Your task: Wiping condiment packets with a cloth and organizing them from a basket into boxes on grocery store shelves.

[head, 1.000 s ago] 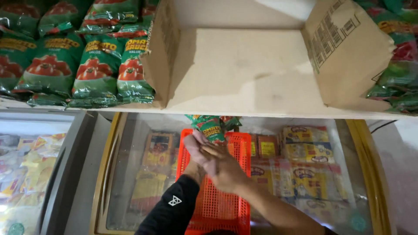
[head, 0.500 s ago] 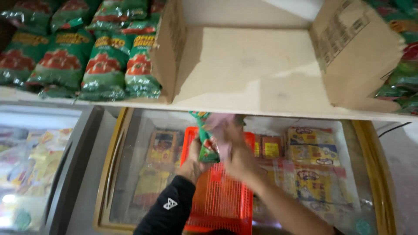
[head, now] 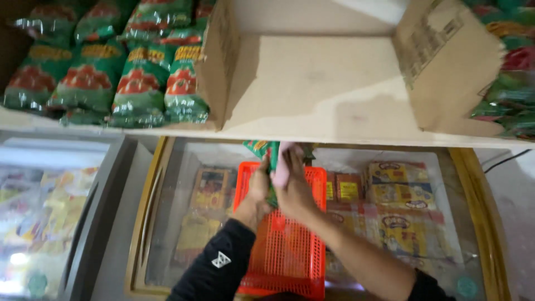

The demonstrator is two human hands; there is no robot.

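Both my hands clenched on a green snack packet [head: 266, 153] — left hand [head: 257, 187] at its 7 o'clock, right hand [head: 291, 181] at 5 o'clock. Packet sits above the orange plastic basket [head: 290, 245] on the glass-topped freezer [head: 167, 223], at 6 o'clock of the open cardboard box [head: 312, 83] — green packets [head: 134, 83] stacked at the box's 9 o'clock.

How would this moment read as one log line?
left hand: holds green packet | right hand: on packet | below: orange basket | above: open box
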